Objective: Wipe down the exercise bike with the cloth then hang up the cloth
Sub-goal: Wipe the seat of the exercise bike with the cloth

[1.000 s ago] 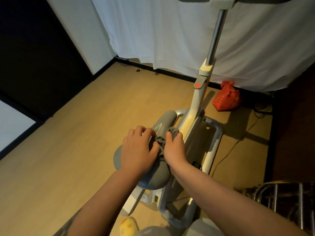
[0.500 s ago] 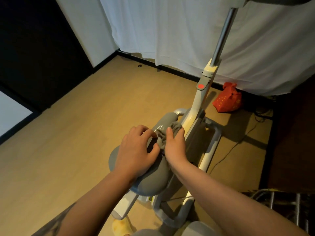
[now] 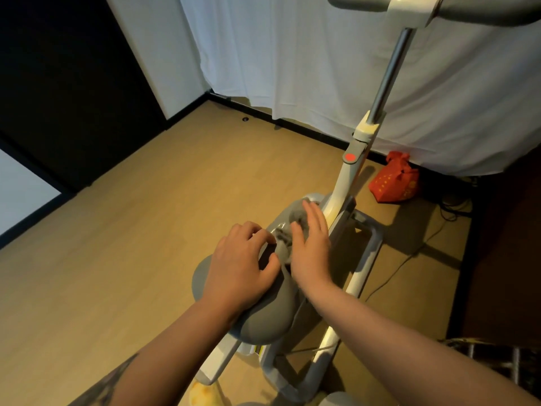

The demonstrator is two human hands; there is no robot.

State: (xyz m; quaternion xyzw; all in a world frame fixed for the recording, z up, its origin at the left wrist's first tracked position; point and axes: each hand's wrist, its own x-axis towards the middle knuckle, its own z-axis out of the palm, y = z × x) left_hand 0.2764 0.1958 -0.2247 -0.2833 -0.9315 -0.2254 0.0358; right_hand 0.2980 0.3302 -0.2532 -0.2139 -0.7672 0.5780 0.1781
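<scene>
A white and grey exercise bike (image 3: 342, 183) stands on the wooden floor, its grey saddle (image 3: 272, 315) right below me. A grey crumpled cloth (image 3: 295, 218) lies on the saddle's narrow front end. My right hand (image 3: 311, 244) lies flat on the cloth with straight fingers, pressing it onto the saddle nose. My left hand (image 3: 243, 265) rests on the saddle's left side, fingers bent down onto its top. The handlebar (image 3: 439, 7) shows at the top edge. Most of the cloth is hidden under my right hand.
A white curtain (image 3: 322, 54) hangs behind the bike. A red bag (image 3: 392, 183) sits on the floor at the right, with a dark cable (image 3: 409, 253) running past the bike's base. A metal rack (image 3: 497, 358) shows at the lower right. A dark wall panel (image 3: 58, 83) is left.
My right hand has slid forward along the saddle toward its nose, its fingers straightening over the cloth. The left hand stays on the saddle. The view has tilted up a little.
</scene>
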